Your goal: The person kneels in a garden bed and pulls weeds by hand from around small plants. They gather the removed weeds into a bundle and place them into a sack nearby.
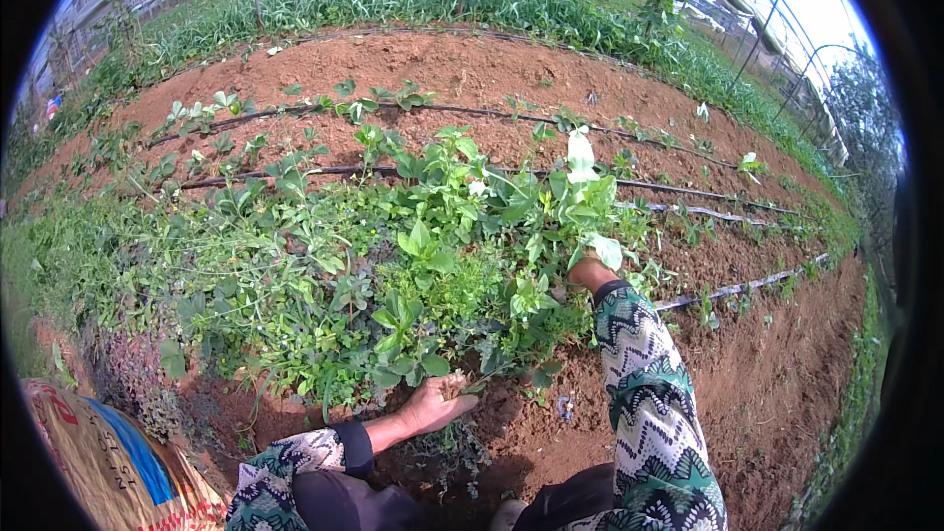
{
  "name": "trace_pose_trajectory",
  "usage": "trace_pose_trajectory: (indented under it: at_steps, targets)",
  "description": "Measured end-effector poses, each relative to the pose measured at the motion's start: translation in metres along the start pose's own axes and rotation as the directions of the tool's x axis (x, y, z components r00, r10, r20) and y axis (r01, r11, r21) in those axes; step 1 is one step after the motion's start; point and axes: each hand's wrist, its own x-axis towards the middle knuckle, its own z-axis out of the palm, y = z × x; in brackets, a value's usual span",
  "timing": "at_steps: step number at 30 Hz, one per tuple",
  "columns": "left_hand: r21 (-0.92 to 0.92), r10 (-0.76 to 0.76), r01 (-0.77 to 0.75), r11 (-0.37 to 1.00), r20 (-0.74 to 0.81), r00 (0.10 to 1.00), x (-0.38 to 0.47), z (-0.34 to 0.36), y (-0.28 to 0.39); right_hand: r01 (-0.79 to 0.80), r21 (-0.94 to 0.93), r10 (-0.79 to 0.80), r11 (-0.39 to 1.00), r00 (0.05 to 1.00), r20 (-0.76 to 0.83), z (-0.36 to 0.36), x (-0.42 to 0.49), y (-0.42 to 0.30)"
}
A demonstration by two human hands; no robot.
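My left hand (431, 405) is low at the near edge of the weedy patch, just above the soil. Its fingers are curled around a small weed (483, 380), with pale, soil-coloured roots or stalks showing at the fingertips. Farther out on the right, my right hand (588, 273) reaches in among tall leafy plants (579, 199). Leaves cover its fingers, so its grip is hidden. Between and beyond both hands grows a dense mat of mixed green weeds (457, 280), with broad-leaved and feathery plants together.
Black drip-irrigation lines (700, 195) cross the reddish soil (472, 63), with low strawberry-like plants (361, 103) along them. A printed woven sack (110, 457) stands at lower left. Metal hoops (774, 7) and a band of tall grassy crop (369, 4) lie beyond.
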Motion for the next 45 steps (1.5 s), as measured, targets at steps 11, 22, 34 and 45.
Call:
trace_pose_trajectory:
  at_steps: [11,22,34,45]
  targets:
    - [-0.234,-0.127,0.142,0.962,0.077,0.989,0.007,0.002,-0.001,0.198,-0.427,-0.273,0.882,0.954,-0.122,-0.02,-0.072,-0.025]
    - [-0.262,-0.185,0.234,0.936,0.198,0.963,-0.002,0.001,-0.027,-0.094,-0.016,0.089,0.995,0.978,-0.188,-0.105,-0.139,0.042]
    - [-0.568,-0.333,0.126,0.813,-0.277,0.901,-0.007,-0.044,0.098,0.537,0.204,-0.125,0.819,0.513,-0.849,-0.147,-0.2,0.0]
    - [-0.432,-0.345,0.078,0.899,-0.586,0.733,-0.083,-0.125,0.178,0.856,0.187,-0.175,-0.481,0.114,-0.978,-0.051,-0.328,-0.124]
